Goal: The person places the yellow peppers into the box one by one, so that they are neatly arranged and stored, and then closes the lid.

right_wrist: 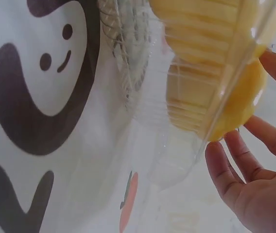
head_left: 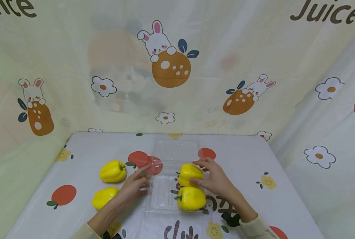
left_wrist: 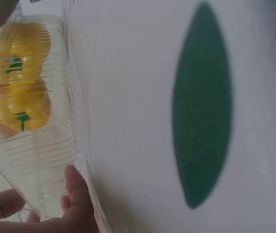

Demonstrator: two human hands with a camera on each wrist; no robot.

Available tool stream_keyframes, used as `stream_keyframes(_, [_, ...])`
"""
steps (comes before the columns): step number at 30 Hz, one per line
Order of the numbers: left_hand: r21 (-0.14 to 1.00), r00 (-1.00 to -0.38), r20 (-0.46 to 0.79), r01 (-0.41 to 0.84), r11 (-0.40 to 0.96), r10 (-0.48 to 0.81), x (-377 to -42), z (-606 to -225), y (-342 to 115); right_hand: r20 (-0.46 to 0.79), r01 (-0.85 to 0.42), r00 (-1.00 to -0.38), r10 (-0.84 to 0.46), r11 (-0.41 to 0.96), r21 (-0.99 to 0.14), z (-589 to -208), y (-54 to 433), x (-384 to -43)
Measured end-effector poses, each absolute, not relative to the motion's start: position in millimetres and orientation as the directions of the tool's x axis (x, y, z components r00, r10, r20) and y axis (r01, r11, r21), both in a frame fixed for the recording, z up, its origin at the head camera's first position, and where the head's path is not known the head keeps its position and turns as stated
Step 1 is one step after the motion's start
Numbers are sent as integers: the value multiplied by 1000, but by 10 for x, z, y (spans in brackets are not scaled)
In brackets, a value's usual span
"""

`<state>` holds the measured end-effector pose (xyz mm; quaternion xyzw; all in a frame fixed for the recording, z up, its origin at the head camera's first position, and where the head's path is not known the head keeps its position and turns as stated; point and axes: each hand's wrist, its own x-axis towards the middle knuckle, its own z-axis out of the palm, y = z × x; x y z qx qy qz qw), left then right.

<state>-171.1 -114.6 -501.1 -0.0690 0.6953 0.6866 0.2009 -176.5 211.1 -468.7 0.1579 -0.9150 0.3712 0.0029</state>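
Note:
A clear plastic container (head_left: 161, 196) stands on the table with its lid (head_left: 176, 150) folded back. Two yellow bell peppers occupy its right side, a rear one (head_left: 190, 175) and a front one (head_left: 191, 198). My right hand (head_left: 214, 177) grips the rear pepper, thumb in front and fingers behind; in the right wrist view its fingertips (right_wrist: 216, 151) meet the lower pepper (right_wrist: 235, 104). At the container's left edge, my left hand (head_left: 133, 186) holds the rim, its index finger stretched along it. The left wrist view shows thumb (left_wrist: 75, 182) and finger at the ribbed wall (left_wrist: 41, 155).
Two more yellow bell peppers lie left of the container, one farther back (head_left: 113, 171) and one nearer (head_left: 104, 197), partly behind the left forearm. A printed cloth (head_left: 84, 159) covers the table, and patterned sheets (head_left: 213, 109) hang at the back and sides.

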Motion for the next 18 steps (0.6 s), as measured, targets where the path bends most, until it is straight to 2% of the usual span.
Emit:
stream_keyframes(12, [929, -910, -369, -369, 41, 189, -1708, -5002, -1151, 180, -305, -950, -255, 631, -713, -4733, 2338, -1732])
stream_keyframes(18, [924, -907, -380, -380, 37, 184, -1714, -5019, -1151, 178, -314, -942, -286, 555, -771, -4762, 2449, -1710])
